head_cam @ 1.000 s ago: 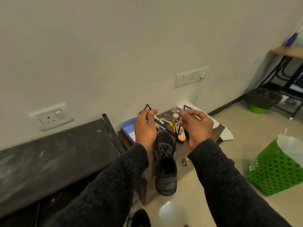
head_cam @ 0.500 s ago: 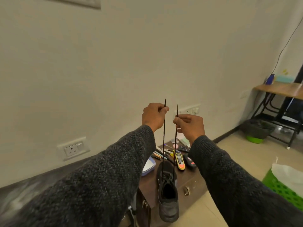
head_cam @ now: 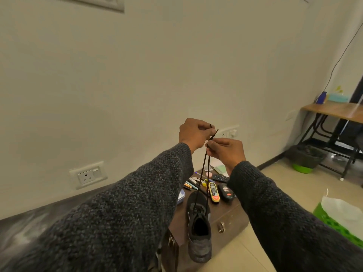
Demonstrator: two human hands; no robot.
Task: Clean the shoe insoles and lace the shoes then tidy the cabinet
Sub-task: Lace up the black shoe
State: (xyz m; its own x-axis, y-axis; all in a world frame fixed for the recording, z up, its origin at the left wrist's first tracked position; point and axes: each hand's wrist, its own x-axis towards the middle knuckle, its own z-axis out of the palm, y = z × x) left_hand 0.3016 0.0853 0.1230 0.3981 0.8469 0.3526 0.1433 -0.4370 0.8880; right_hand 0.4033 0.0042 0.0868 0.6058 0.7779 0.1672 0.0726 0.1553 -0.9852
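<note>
A black shoe (head_cam: 198,226) rests on the brown cabinet top (head_cam: 228,213), heel toward me. Its black lace (head_cam: 204,169) runs up taut from the eyelets in two strands. My left hand (head_cam: 193,134) pinches one lace end high above the shoe. My right hand (head_cam: 225,152) pinches the other end just below and to the right, and the two tips meet between my hands. The insoles are not visible.
Pens, a yellow tube (head_cam: 213,192), a black tube (head_cam: 225,192) and a remote (head_cam: 221,177) lie on the cabinet behind the shoe. A green basket (head_cam: 341,222) stands on the floor at right. A wooden table (head_cam: 334,112) and a bin (head_cam: 305,158) are at far right.
Both hands rose from just above the shoe, pulling the lace straight and taut. Since half a second ago they moved together, so the lace ends now cross.
</note>
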